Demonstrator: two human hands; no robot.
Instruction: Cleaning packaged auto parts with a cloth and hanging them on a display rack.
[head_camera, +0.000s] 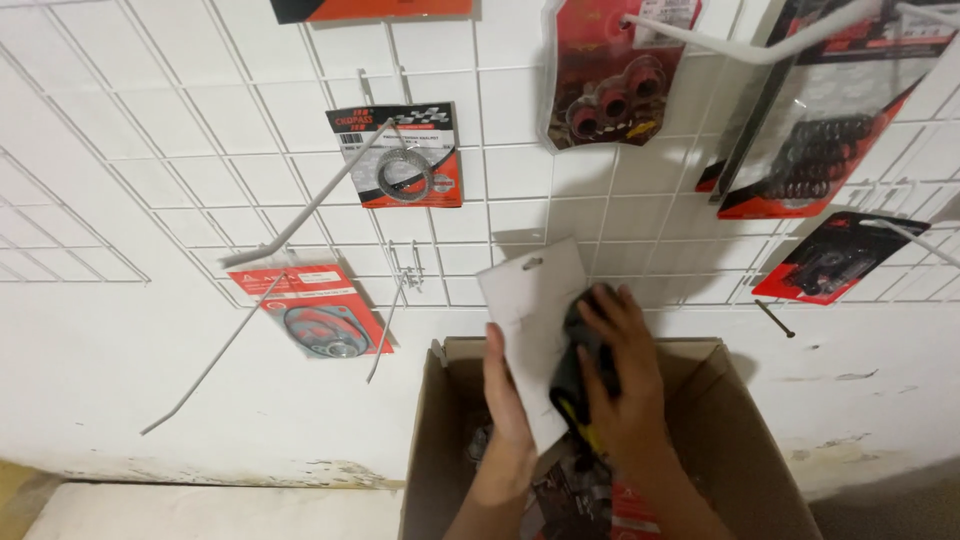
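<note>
At the centre of the frame, above the open cardboard box (735, 420), the carded parts pack (530, 320) looks light, thin and bendy, best taken by its edges: the left hand (508, 395) pinches its lower left edge, fingers upright, while the right hand (625, 385) wraps the dark blister side.

white card (530, 320), brown box (740, 420), white grid (200, 150)

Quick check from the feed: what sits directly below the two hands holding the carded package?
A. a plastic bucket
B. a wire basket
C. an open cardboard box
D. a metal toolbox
C: both the left hand and right hand grip the carded package above an open cardboard box.
</note>
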